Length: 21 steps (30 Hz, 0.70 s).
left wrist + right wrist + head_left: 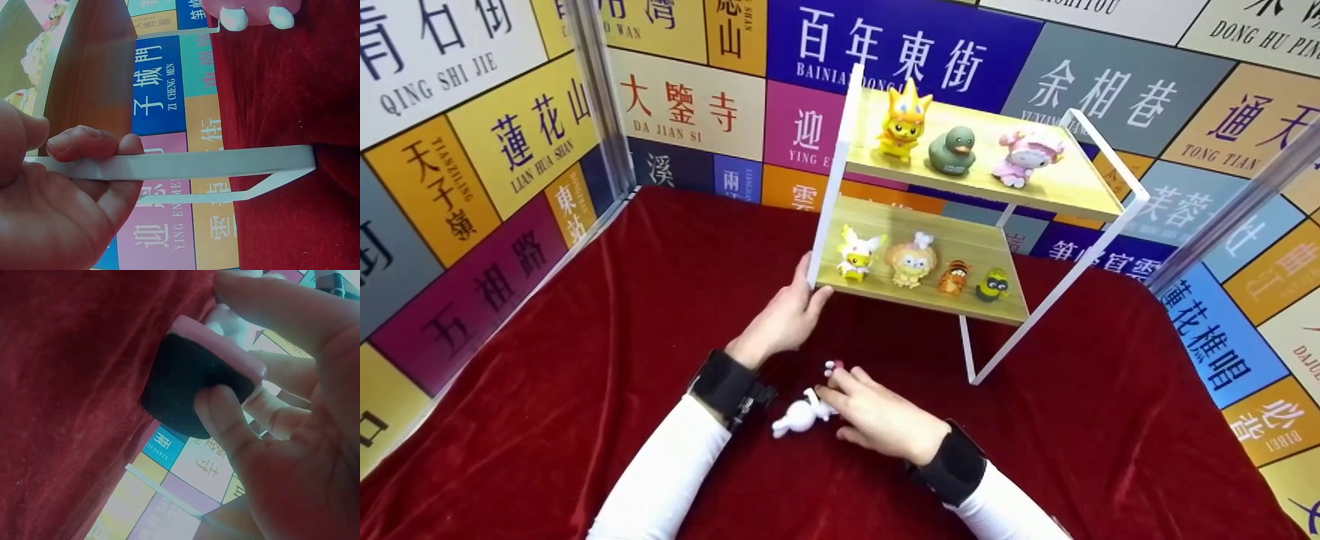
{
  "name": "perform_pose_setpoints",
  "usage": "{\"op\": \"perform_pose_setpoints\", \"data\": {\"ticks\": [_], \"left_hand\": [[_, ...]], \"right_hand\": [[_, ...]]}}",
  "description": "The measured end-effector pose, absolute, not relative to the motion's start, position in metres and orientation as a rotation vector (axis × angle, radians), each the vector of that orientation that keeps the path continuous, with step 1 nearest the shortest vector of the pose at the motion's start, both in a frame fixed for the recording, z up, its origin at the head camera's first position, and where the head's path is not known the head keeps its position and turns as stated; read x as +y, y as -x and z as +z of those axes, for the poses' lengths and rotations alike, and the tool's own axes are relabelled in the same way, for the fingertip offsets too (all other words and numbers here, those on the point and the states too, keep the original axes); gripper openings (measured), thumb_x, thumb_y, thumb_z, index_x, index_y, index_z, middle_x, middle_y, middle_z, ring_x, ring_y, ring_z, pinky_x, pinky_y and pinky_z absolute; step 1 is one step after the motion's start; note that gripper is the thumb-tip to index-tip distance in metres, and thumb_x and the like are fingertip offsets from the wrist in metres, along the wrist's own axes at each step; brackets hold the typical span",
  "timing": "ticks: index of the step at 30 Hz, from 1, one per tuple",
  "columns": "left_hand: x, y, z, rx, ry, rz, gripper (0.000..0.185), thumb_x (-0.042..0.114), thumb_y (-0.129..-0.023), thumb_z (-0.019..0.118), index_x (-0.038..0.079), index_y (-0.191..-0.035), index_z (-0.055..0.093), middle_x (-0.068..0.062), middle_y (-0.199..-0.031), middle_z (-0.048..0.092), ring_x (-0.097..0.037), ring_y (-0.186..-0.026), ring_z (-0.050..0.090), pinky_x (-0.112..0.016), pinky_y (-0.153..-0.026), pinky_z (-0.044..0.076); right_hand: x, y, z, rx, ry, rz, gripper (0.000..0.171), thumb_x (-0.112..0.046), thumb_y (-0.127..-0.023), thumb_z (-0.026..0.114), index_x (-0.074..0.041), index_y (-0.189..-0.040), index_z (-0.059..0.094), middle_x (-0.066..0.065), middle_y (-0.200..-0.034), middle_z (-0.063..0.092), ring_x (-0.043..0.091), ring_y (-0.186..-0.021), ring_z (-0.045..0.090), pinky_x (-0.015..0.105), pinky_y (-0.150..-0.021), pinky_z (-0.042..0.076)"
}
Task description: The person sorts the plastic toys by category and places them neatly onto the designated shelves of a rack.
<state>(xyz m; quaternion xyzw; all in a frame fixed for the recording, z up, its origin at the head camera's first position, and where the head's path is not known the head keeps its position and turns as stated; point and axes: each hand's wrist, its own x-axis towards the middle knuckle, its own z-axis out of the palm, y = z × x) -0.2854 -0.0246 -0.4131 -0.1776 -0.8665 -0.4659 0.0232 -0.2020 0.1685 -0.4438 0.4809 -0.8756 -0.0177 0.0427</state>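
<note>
My left hand (784, 315) grips a white metal upright (225, 163) of the two-tier shelf (930, 186), close to the lower board's corner. In front of the shelf, my right hand (885, 412) is low over the red cloth. Its thumb presses the flat dark underside of a pink-and-white figurine (174, 382), with the other fingers curled about its far side. A white long-eared part (802, 415) shows at that hand's left in the head view, and a small pink-and-white part (834, 367) shows past its fingertips. The palm hides what lies between them.
A crowned yellow figure (901, 124), a green duck (952, 151) and a pink figure (1027, 159) stand on the upper board. Several small figures, including a fluffy lion-like one (911, 262), line the lower board. Red cloth (547, 375) covers the table; sign-patterned walls (682, 105) rise behind.
</note>
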Motion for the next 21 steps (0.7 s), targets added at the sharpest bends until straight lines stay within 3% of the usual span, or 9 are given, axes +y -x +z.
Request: {"op": "perform_pose_setpoints", "data": {"ticks": [5, 8, 13, 21], "left_hand": [[-0.024, 0.285, -0.413, -2.679, 0.55, -1.432, 0.069, 0.027, -0.108, 0.044, 0.001, -0.16, 0.007, -0.027, -0.11, 0.068, -0.029, -0.077, 0.064, -0.043, -0.083, 0.053], [-0.024, 0.284, -0.412, -2.687, 0.544, -1.425, 0.07, 0.027, -0.108, 0.044, 0.0, -0.16, 0.007, -0.026, -0.105, 0.069, -0.029, -0.079, 0.064, -0.043, -0.084, 0.053], [-0.025, 0.284, -0.411, -2.694, 0.544, -1.434, 0.07, 0.028, -0.108, 0.043, 0.001, -0.161, 0.006, -0.018, -0.085, 0.065, -0.024, -0.066, 0.058, -0.042, -0.078, 0.053], [-0.024, 0.285, -0.412, -2.688, 0.54, -1.434, 0.069, 0.027, -0.108, 0.044, 0.002, -0.16, 0.007, -0.02, -0.087, 0.066, -0.022, -0.061, 0.058, -0.04, -0.072, 0.053]], "right_hand": [[0.17, 0.202, -0.446, -2.685, -1.458, -0.036, 0.04, -0.021, -0.079, 0.085, -0.008, -0.112, 0.068, 0.012, -0.121, 0.058, 0.032, -0.118, 0.057, 0.047, -0.106, 0.046], [0.171, 0.202, -0.448, -2.709, -1.445, -0.011, 0.037, -0.019, -0.075, 0.087, -0.008, -0.104, 0.065, 0.012, -0.12, 0.058, 0.033, -0.118, 0.057, 0.051, -0.106, 0.046], [0.172, 0.202, -0.45, -2.685, -1.41, -0.063, 0.044, -0.023, -0.07, 0.09, -0.009, -0.102, 0.063, 0.01, -0.122, 0.057, 0.029, -0.109, 0.056, 0.051, -0.106, 0.047], [0.179, 0.204, -0.45, -2.552, -1.384, -0.103, 0.06, -0.038, -0.064, 0.089, -0.008, -0.111, 0.067, 0.006, -0.116, 0.061, 0.025, -0.105, 0.057, 0.048, -0.099, 0.051]]}}
